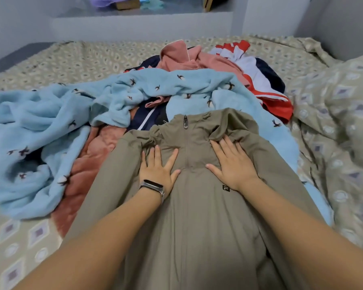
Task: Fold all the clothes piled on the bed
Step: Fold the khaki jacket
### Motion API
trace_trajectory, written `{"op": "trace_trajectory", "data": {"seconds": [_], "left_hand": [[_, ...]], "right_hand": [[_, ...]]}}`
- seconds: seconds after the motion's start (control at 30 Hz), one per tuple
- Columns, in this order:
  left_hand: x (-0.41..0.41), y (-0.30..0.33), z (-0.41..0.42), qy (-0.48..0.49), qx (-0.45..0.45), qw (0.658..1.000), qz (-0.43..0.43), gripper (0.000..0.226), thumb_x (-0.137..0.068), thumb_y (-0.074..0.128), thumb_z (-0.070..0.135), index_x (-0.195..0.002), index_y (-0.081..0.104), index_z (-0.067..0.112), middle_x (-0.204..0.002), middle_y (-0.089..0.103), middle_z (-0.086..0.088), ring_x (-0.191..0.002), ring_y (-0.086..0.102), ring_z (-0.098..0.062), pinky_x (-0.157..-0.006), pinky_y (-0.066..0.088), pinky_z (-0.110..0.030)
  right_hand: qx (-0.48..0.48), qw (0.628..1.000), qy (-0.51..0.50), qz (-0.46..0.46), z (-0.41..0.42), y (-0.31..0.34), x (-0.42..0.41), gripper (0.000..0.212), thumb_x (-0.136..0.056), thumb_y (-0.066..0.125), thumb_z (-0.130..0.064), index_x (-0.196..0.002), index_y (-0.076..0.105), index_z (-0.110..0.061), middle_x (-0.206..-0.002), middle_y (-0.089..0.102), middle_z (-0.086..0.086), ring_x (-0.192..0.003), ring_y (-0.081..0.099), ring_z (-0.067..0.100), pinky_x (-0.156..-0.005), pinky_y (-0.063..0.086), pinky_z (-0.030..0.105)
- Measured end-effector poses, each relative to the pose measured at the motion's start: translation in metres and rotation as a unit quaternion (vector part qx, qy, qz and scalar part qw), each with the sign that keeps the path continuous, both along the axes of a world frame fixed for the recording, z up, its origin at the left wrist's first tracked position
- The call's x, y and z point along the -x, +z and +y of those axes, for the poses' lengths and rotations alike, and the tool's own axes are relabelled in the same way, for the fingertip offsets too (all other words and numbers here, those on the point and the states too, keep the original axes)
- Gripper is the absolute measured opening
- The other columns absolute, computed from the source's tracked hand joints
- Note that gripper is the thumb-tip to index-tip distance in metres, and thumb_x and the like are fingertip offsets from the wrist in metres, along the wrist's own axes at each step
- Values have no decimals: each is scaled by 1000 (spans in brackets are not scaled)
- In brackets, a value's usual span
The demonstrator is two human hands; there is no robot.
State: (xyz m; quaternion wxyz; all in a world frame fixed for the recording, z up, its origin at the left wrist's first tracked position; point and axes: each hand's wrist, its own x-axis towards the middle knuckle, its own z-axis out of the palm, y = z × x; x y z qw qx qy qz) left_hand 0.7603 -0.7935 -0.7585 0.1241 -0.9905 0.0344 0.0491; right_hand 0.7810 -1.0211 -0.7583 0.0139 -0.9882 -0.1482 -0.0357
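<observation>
Head view, one item in hand: olive zip jacket [197, 216], laid front-up on the bed [25, 237], collar away from the person, lower body running toward the camera.

Grip: left hand [158, 167] and right hand [233, 164] both flat, fingers spread and straight, palms pressing the chest panel either side of the zip; nothing pinched. A wristband [152, 186] sits on the left wrist.

Step, as judged: smoothing the front before folding. Best done by sweeping both palms outward from the zip toward the shoulders, so the bunched cloth under the collar flattens and the zip stays straight down the middle; sleeves should be laid flat before any fold.

Beyond the jacket: light-blue fleece with bird print [50, 122], partly under it; pink garment [182, 57]; red, white and navy garment [260, 78]; a rust-pink plush piece [82, 174]. All unfolded, so the task looks barely begun.

Not readable: jacket hem and both cuffs, hidden by forearms or cut off below; the sleeves' lie; how many pieces the pile holds; objects on the far shelf [143, 11], blurred.
</observation>
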Motion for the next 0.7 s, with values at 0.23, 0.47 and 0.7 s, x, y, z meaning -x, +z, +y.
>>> {"op": "trace_trajectory", "data": {"seconds": [0.23,0.47,0.7], "left_hand": [[69,12,-16,6,-60,994,94,57,-104,11,30,-151,-14,11,-161,-11,-12,-148,-11,-27,-117,-9,-49],[221,36,13,-38,139,970,194,53,-101,33,32,-151,24,17,-160,18,0,-148,11,-17,-120,7,-40],[339,17,57,-20,191,981,23,44,-63,69,29,-104,74,15,-117,68,-7,-115,62,-23,-94,49,-40]], "right_hand": [[51,983,-64,164,24,21,65,66,-104,18,-46,-155,-9,-14,-163,-11,8,-150,-12,22,-121,-6,38],[-65,966,-1,249,26,21,224,64,-102,32,-44,-156,9,-20,-163,-9,1,-150,-8,20,-122,-4,36],[-223,912,-82,333,-3,24,346,118,-59,13,-99,-154,17,-28,-162,9,-6,-150,2,14,-116,2,22]]}}
